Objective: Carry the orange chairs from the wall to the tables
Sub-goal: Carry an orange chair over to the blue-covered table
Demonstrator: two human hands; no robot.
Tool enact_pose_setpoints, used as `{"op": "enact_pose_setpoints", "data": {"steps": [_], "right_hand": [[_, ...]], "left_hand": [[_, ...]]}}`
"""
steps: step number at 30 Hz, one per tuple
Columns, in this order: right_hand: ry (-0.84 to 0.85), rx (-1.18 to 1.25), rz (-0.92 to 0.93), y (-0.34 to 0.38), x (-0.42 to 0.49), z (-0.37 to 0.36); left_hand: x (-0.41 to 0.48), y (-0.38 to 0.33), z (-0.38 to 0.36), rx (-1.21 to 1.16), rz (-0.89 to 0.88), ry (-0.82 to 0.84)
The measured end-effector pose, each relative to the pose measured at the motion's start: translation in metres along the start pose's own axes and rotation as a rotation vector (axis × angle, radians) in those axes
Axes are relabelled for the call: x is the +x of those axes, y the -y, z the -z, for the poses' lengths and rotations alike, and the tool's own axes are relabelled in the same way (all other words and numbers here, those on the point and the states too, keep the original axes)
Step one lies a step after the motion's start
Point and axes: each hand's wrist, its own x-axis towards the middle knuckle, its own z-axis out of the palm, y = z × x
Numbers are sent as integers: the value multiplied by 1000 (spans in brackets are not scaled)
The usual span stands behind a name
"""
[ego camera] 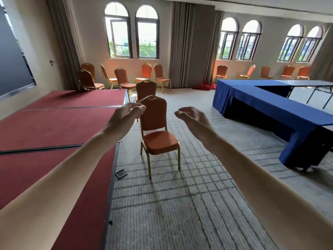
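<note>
The orange chair (155,120) stands on the floor at 12 o'clock. It looks stiff and a bit heavy, so the hard top of its back is best to grab. The right hand (191,117) is half curled and empty. The left hand (126,114) curls by that top, but I cannot tell if it holds it.

Upright orange chair (160,141) stands well apart from blue-draped tables (270,103).

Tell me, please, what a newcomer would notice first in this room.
An orange chair stands in the middle of the room, with the left hand and right hand stretched toward it. A red stage fills the left side, and long blue tables the right.
</note>
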Motion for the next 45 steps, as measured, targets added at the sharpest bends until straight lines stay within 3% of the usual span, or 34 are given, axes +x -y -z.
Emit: {"op": "enact_pose_setpoints", "data": {"steps": [11, 18, 26, 34, 40, 45], "right_hand": [[61, -75, -28, -79, 264, -84], [11, -139, -113, -115, 440, -134], [-40, -153, -180, -180, 592, -204], [-7, -175, -233, -294, 777, -266], [-30, -165, -394, -364, 930, -279], [16, -180, -463, -398, 994, -290]], "left_hand": [[244, 140, 34, -29, 15, -12], [414, 235, 75, -37, 77, 54], [543, 335, 98, 40, 183, 85], [718, 446, 91, 88, 234, 104], [846, 537, 67, 42, 404, 128], [921, 573, 49, 58, 435, 164]]}}
